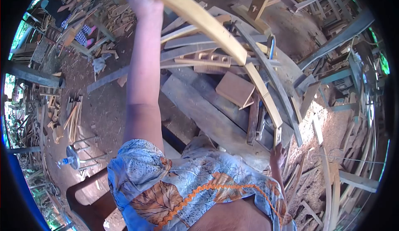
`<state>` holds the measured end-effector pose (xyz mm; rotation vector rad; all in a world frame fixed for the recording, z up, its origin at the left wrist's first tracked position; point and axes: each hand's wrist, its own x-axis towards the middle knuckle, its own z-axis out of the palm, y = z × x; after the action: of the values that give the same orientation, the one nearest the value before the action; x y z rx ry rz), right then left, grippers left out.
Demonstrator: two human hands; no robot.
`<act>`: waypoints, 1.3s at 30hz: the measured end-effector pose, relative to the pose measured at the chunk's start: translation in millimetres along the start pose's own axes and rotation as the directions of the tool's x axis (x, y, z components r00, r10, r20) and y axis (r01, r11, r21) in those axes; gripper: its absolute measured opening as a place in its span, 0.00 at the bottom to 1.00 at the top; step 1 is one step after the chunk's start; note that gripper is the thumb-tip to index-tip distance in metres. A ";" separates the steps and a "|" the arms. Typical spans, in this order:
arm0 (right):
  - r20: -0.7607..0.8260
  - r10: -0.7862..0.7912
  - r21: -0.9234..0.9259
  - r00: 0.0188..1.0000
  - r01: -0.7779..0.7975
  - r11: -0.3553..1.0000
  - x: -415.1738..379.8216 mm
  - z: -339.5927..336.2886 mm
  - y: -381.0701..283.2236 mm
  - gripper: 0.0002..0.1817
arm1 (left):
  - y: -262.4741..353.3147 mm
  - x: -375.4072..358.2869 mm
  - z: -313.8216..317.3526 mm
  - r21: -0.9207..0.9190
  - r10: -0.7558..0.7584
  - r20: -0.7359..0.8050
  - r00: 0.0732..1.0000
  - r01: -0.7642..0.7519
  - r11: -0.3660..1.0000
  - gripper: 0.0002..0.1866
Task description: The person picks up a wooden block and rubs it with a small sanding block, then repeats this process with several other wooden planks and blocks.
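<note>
My left arm stretches up to the top edge, where my left hand [142, 0] is closed on a pale curved wooden board [203, 19]. The hand's upper part is cut off by the frame. The board slants down to the right, and its lower end meets a narrower wooden strip [262, 93] in this view. At the lower right, my right hand [277, 155] closes around the end of a short slotted wooden piece [277, 136] in line with that strip. Beneath lie a brown wooden block [235, 88] and a strip with square holes [212, 59].
Wide grey planks [203, 106] form a bench before me. A long dark strip [272, 79] crosses it at right. A metal stool [73, 157] stands at left, beside a plastic chair [89, 202]. Another person [83, 35] is at upper left. Sawdust [328, 127] and offcuts lie at right.
</note>
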<state>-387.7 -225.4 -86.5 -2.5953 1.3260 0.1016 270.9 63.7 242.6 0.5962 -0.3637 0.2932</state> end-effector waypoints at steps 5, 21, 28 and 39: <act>0.020 -0.024 -0.070 1.000 0.025 0.997 4.6 2.8 6.5 0.41 | 43.4 -98.0 -85.3 0.189 -0.141 -0.309 0.941 0.206 0.960 0.33; 0.037 -0.113 -0.013 0.993 0.114 0.993 15.1 -0.1 20.6 0.47 | -67.4 -287.0 -295.0 0.307 -0.072 -0.774 0.629 0.473 0.826 0.28; -0.018 -0.102 0.184 0.995 0.103 0.978 12.9 0.3 25.9 0.44 | -40.6 -279.0 -276.3 0.575 -0.141 -0.796 0.589 0.808 0.132 0.24; -0.329 -0.575 0.343 0.749 0.662 0.666 4.8 -70.9 -103.1 0.29 | -1.6 -328.1 -227.0 0.908 -0.143 -0.209 0.967 0.138 -0.396 0.29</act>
<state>-304.6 -187.2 -1.1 -2.5191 0.3433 -0.5234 33.5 143.4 -68.0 2.5369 0.1503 0.2835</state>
